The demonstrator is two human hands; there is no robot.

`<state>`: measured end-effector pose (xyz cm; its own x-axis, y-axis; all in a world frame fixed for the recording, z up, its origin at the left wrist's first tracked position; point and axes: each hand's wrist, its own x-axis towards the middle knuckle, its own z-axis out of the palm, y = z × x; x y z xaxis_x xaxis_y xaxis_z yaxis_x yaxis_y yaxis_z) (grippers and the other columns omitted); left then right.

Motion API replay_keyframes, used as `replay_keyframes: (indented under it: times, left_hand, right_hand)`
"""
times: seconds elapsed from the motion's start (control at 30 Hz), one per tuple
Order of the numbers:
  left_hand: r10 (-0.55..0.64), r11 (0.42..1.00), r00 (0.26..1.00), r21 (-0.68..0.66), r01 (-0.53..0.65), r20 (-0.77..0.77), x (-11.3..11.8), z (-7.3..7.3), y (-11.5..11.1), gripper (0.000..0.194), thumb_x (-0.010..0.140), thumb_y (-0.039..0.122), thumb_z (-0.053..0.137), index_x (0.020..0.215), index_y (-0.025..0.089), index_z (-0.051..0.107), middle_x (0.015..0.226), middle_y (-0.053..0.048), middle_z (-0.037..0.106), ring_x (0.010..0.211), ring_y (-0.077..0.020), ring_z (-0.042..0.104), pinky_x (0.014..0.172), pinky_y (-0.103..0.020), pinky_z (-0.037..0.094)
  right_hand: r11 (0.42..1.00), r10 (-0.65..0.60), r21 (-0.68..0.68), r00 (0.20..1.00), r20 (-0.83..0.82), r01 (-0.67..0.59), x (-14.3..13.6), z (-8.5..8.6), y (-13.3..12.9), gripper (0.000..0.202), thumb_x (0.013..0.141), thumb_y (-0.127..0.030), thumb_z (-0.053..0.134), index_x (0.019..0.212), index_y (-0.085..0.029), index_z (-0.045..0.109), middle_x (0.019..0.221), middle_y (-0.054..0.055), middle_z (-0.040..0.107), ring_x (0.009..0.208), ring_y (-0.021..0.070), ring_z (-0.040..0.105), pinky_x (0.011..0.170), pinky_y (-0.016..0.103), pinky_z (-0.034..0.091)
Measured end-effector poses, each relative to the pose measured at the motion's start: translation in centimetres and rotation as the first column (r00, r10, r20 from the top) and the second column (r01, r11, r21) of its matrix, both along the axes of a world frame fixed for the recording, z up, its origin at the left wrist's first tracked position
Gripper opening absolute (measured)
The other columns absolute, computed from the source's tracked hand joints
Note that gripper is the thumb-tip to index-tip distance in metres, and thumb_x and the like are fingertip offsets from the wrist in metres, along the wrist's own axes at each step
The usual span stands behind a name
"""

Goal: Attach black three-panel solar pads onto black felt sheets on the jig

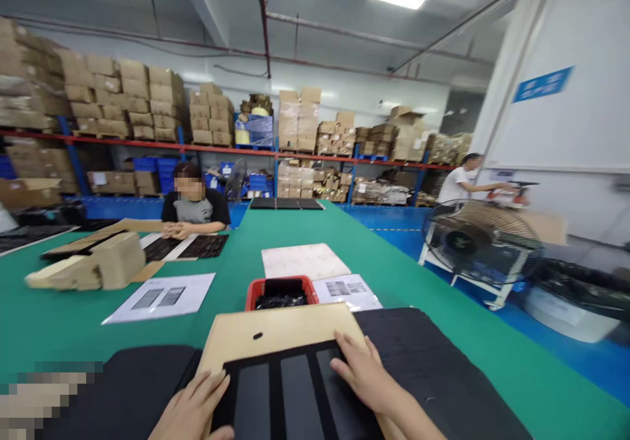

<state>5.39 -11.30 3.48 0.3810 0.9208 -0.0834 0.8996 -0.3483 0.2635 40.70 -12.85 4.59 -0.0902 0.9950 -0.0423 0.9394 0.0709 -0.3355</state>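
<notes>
A black panel with dark grey stripes lies on a tan board at the bottom centre. My left hand rests at the panel's left edge, its fingers stretched over the board's side. At the upper right corner of the panel is my right hand, fingers spread flat across the panel and board. Neither hand is wrapped round anything. Dark sheets flank the board, one on the left and a larger one on the right.
Beyond the board stand a red basket of black pieces, a pale plate and printed sheets on the green table. A person sits at the left; a fan and bin stand right.
</notes>
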Motion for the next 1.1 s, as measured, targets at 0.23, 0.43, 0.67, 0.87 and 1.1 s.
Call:
replay_keyframes:
  times: [0.23, 0.43, 0.67, 0.87, 1.1]
  left_hand:
    - [-0.055, 0.997, 0.995, 0.051, 0.051, 0.082, -0.6, 2.1, -1.1, 0.044, 0.092, 0.045, 0.046, 0.132, 0.027, 0.052, 0.143, -0.003, 0.045, 0.139, -0.0308, 0.025, 0.108, -0.051, 0.031]
    - [-0.02, 0.986, 0.987, 0.165, -0.007, 0.158, -0.9, 1.1, 0.1, 0.028, 0.095, 0.027, 0.042, 0.108, 0.026, 0.067, 0.131, -0.003, 0.057, 0.135, -0.0276, 0.028, 0.108, -0.048, 0.029]
    - [0.085, 0.993, 0.986, 0.063, -0.095, 0.146, 0.2, 1.2, 2.5, 0.012, 0.088, 0.021, 0.053, 0.079, 0.019, 0.06, 0.094, -0.003, 0.06, 0.099, -0.0212, 0.048, 0.086, -0.034, 0.043]
    - [-0.036, 0.997, 0.999, 0.063, 0.035, 0.011, 0.5, 1.8, 2.8, 0.018, 0.092, 0.016, 0.042, 0.083, 0.017, 0.057, 0.091, -0.006, 0.058, 0.088, -0.0219, 0.047, 0.081, -0.036, 0.037]
    - [-0.032, 0.998, 0.999, 0.055, 0.034, -0.028, 0.7, 2.3, 2.8, 0.015, 0.089, 0.013, 0.043, 0.082, 0.018, 0.056, 0.087, -0.005, 0.058, 0.085, -0.0203, 0.049, 0.078, -0.032, 0.039]
  right_hand:
    - [0.974, 0.012, 0.224, 1.0, 0.016, -0.015, 3.6, -4.2, -0.1, 0.062, 0.09, -0.053, 0.028, 0.141, -0.019, 0.035, 0.143, 0.013, 0.041, 0.135, 0.0279, 0.029, 0.108, 0.057, 0.018]
    - [0.931, 0.039, 0.364, 0.999, -0.026, -0.027, 6.1, -5.1, -0.6, 0.065, 0.089, -0.059, 0.024, 0.138, -0.02, 0.036, 0.136, 0.014, 0.049, 0.132, 0.0302, 0.035, 0.103, 0.055, 0.03]
    - [0.949, 0.048, 0.316, 0.996, -0.08, -0.021, 5.6, -5.2, -1.1, 0.068, 0.088, -0.064, 0.027, 0.14, -0.021, 0.034, 0.137, 0.014, 0.048, 0.13, 0.0324, 0.037, 0.103, 0.059, 0.028]
    - [0.942, 0.029, 0.334, 0.995, -0.091, 0.003, 5.7, -6.0, -2.0, 0.066, 0.089, -0.063, 0.03, 0.142, -0.023, 0.034, 0.137, 0.011, 0.048, 0.126, 0.0323, 0.044, 0.103, 0.059, 0.032]
    - [0.942, 0.061, 0.335, 0.992, -0.108, -0.021, 5.2, -4.8, -2.6, 0.063, 0.089, -0.063, 0.033, 0.137, -0.022, 0.043, 0.135, 0.01, 0.052, 0.119, 0.0319, 0.051, 0.1, 0.052, 0.042]
